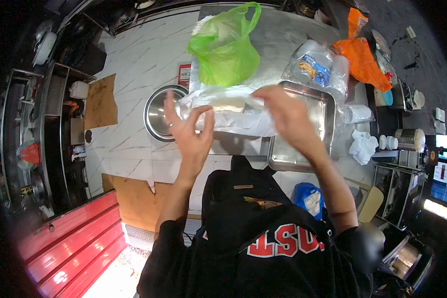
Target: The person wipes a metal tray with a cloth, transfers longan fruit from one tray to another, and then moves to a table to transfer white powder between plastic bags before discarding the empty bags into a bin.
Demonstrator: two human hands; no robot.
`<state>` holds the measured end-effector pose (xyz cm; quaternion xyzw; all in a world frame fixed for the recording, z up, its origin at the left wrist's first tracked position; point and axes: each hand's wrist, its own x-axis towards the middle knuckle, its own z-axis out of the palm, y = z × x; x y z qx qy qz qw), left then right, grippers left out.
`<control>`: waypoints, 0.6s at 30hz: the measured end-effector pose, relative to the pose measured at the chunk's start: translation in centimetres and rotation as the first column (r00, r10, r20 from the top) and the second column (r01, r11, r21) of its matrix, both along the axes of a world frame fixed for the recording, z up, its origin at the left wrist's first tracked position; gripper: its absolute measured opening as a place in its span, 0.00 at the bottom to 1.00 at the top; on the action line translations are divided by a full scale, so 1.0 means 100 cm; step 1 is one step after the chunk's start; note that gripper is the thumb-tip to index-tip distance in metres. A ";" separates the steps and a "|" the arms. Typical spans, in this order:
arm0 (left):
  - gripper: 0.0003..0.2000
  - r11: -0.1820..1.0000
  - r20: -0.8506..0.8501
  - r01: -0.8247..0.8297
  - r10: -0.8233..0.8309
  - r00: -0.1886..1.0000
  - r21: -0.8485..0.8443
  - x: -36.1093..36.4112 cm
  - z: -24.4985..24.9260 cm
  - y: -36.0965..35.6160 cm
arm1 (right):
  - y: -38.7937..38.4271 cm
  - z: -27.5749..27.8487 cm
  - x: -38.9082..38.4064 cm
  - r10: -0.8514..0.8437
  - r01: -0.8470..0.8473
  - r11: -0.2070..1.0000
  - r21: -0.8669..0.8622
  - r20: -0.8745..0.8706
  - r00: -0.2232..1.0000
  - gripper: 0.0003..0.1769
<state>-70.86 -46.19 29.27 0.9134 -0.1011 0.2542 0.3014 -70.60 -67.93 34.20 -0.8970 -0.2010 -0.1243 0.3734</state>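
On the metal table, a white plastic bag [248, 124] lies spread, with a pale, block-like thing [228, 105] showing in its opening. My left hand [189, 136] is at the bag's left end, thumb and forefinger curled together at the plastic while the other fingers stretch toward a steel bowl [156, 116]. Over the bag's right end, my right hand [285, 111] pinches the upper edge of the plastic; this hand is slightly blurred. Under my right forearm lies a rectangular steel tray [303, 158].
A green plastic bag [228, 57] stands behind the white bag. To the right are plastic-wrapped containers [313, 64], an orange bag [362, 62] and a crumpled white cloth or bag [362, 147]. A blue bag [308, 197] sits below the tray.
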 end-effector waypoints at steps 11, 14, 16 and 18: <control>0.45 0.987 -0.528 0.131 -0.063 0.847 0.091 0.039 -0.023 0.001 | -0.003 -0.051 0.026 -0.150 -0.207 0.738 -0.643 -0.454 0.878 0.57; 0.44 0.990 -0.590 0.130 -0.070 0.804 0.060 0.037 -0.008 0.004 | -0.013 -0.037 0.041 -0.159 -0.231 0.757 -0.611 -0.515 0.842 0.61; 0.44 0.986 -0.572 0.147 -0.076 0.816 0.079 0.032 -0.006 0.011 | -0.017 -0.034 0.041 -0.022 -0.230 0.832 -0.505 -0.444 0.896 0.47; 0.39 0.991 -0.529 0.131 -0.098 0.843 0.025 0.023 0.004 0.013 | -0.019 -0.018 0.040 0.046 -0.218 0.900 -0.377 -0.415 0.909 0.37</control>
